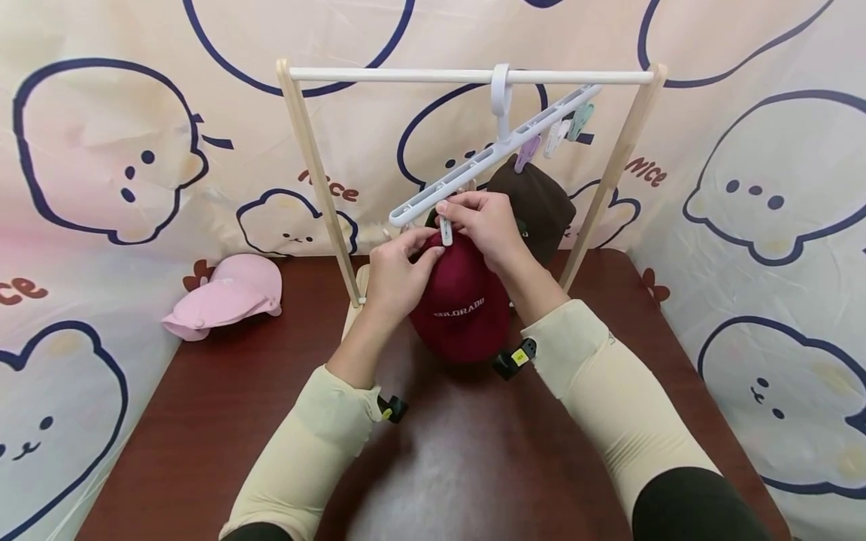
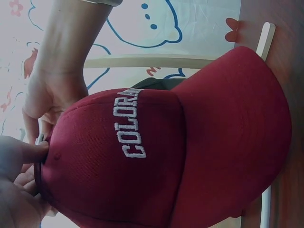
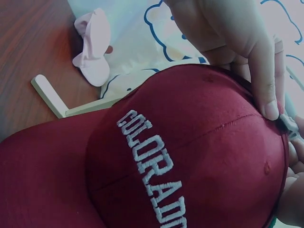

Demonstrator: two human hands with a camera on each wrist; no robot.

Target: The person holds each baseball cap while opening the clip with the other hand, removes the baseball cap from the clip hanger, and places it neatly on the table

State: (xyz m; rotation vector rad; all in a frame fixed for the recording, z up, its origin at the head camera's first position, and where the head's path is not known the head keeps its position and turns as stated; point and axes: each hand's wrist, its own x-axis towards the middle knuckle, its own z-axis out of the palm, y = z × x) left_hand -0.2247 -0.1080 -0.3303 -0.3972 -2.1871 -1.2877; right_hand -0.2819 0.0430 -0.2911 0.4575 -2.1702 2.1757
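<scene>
A dark red cap (image 1: pixel 460 300) with white COLORADO lettering hangs brim down below the low end of a white hanger (image 1: pixel 449 182). My left hand (image 1: pixel 395 276) pinches the top of its crown between thumb and fingers, as the right wrist view also shows. In my right hand (image 1: pixel 489 228), thumb and fingers grip a pale clothespin (image 1: pixel 446 231) at the crown's top edge. The clothespin's tip (image 3: pixel 286 124) overlaps the red fabric beside my left thumb. Behind the right forearm, a dark brown cap (image 1: pixel 544 207) hangs from a purple clothespin (image 1: pixel 527 154).
The hanger hooks over the white rail of a wooden stand (image 1: pixel 392 75) and slants up to the right. White (image 1: pixel 557 137) and green clothespins (image 1: pixel 580 122) hang at its high end. A pink cap (image 1: pixel 233 293) lies at the brown table's back left, near the patterned cloth wall.
</scene>
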